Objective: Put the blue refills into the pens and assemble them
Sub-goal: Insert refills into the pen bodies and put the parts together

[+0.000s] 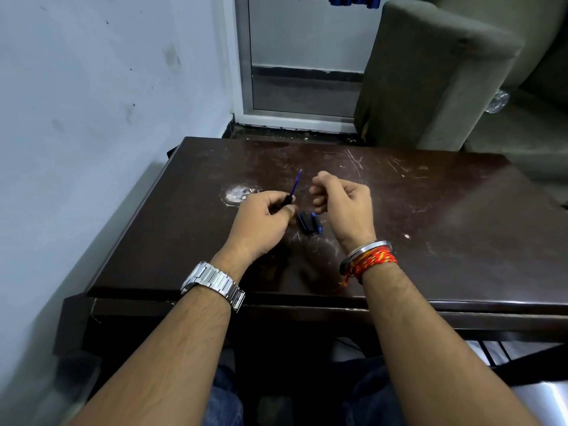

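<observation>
Two hands: left hand point(264, 216) grips blue refill point(295, 183) (tip up).

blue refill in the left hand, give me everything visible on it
The blue refill is a thin, straight, translucent blue-violet tube, plastic by the look. It points up and away from the person, tilted slightly right. Its lower end sits in a dark pen part pinched by the left hand; the tip is free above the table. The right hand is not touching it.

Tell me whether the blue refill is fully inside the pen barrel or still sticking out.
Sticking out. Most of the blue refill projects up from the dark barrel gripped in the left hand.
</observation>
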Motion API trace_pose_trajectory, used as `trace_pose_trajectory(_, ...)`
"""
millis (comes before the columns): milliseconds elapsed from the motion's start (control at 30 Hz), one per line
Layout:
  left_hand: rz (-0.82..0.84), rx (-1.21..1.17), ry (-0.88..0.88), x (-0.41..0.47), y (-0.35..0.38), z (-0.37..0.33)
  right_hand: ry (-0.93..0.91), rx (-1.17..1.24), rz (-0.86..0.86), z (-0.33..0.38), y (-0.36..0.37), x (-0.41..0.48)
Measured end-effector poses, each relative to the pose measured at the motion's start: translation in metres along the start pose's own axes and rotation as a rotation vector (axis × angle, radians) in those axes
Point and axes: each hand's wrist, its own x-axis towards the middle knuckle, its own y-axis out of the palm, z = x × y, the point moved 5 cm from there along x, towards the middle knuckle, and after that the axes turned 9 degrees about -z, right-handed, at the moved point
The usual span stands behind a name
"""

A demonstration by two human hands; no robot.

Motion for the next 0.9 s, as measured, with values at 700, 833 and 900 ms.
trace_pose_trajectory(700, 0.029, 0.009, -0.001, 0.004, 0.002, 0.009, -0.054, -0.49, -0.047, -0.009, -0.003, 0.001)
trace_pose_trajectory(833, 0.087, 0.007, 0.008, 0.003, 0.006, 0.009, 0.144, 0.169, -0.08, 0.002, -0.001, 0.0)
trace_pose_trajectory(900, 0.11, 0.013, 0.011, 0.002, 0.008, 0.009, 0.166, 0.307, -0.062, 0.005, 0.001, 0.0)
